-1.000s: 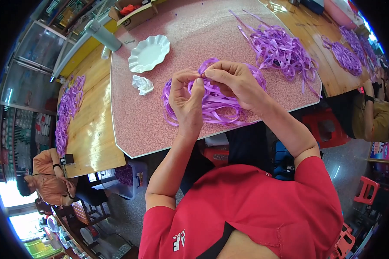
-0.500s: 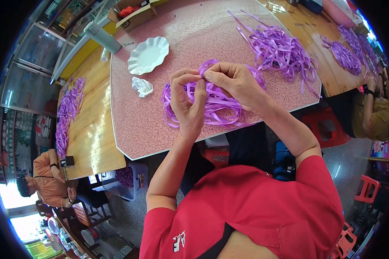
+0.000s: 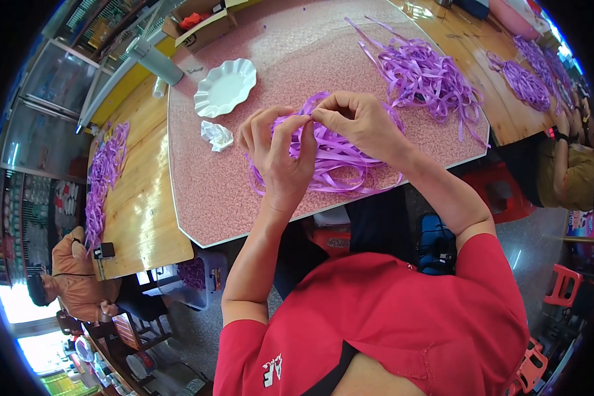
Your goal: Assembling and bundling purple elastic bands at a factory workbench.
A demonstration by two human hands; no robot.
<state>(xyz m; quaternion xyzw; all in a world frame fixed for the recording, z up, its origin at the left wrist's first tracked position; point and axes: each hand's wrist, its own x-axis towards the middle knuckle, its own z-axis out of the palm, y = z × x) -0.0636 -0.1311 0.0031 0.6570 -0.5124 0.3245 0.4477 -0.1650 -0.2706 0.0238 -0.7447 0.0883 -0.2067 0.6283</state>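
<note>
A loose heap of purple ribbon point(image 3: 340, 165) lies near the front edge of the pink table. Above it, my left hand point(image 3: 280, 148) and my right hand point(image 3: 360, 125) meet at their fingertips. The thumb and forefinger of each hand are pinched together, fingertips almost touching. Purple ribbon shows right behind and around the pinch, so they seem to hold a piece of it. The exact bit between the fingertips is too small to make out. My left hand's other fingers are bent and slightly spread.
A white scalloped plate point(image 3: 225, 88) and crumpled white paper point(image 3: 216, 135) lie left of the heap. Another purple ribbon pile point(image 3: 429, 79) is at the right. A grey-green bottle point(image 3: 154, 61) and a cardboard box point(image 3: 204, 30) stand at the back. Co-workers sit left and right.
My left hand's outer fingers have opened out to the left, and its pinch stays by my right hand's. The co-worker at the left has shifted their arms.
</note>
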